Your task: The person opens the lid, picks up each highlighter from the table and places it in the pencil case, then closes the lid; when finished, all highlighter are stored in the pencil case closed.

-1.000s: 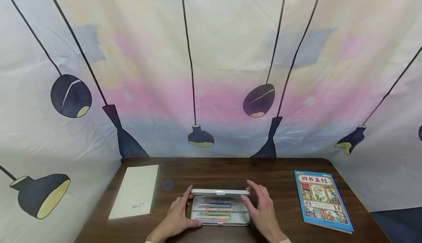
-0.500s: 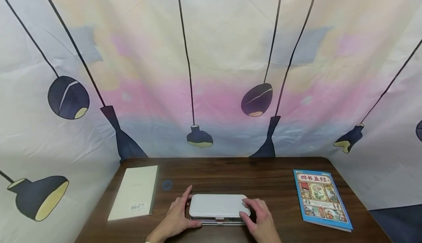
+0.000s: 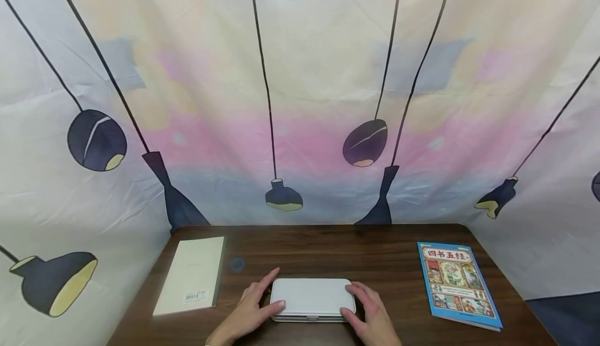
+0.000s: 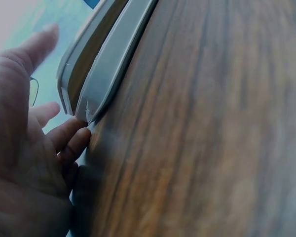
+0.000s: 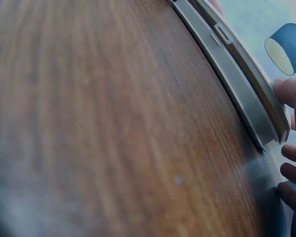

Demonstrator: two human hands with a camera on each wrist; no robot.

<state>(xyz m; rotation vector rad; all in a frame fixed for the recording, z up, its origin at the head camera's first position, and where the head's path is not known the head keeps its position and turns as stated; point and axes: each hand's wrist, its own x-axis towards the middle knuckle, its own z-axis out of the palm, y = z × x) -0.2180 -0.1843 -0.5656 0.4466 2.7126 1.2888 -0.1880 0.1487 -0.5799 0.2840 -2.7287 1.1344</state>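
Observation:
A white pencil case (image 3: 313,296) lies on the wooden table in front of me, its lid down over the base. The wrist views show a narrow gap between lid and base along the near side. My left hand (image 3: 248,309) is at the case's left end, thumb over the front corner; in the left wrist view its lower fingers (image 4: 75,143) touch the end of the base. At the right end, my right hand (image 3: 370,312) rests its thumb and forefinger on the lid. Its thumb (image 5: 286,91) meets the lid's edge in the right wrist view. The lid hides the contents.
A pale book (image 3: 191,275) with a barcode label lies to the left, and a small blue ring (image 3: 237,264) sits beside it. On the right is a blue-bordered picture book (image 3: 459,283). A lamp-patterned cloth (image 3: 323,96) hangs behind the table.
The lid has swung down toward me, from standing upright with pens showing inside to covering the base. My right hand came down with it, and my left thumb moved up onto the lid's corner.

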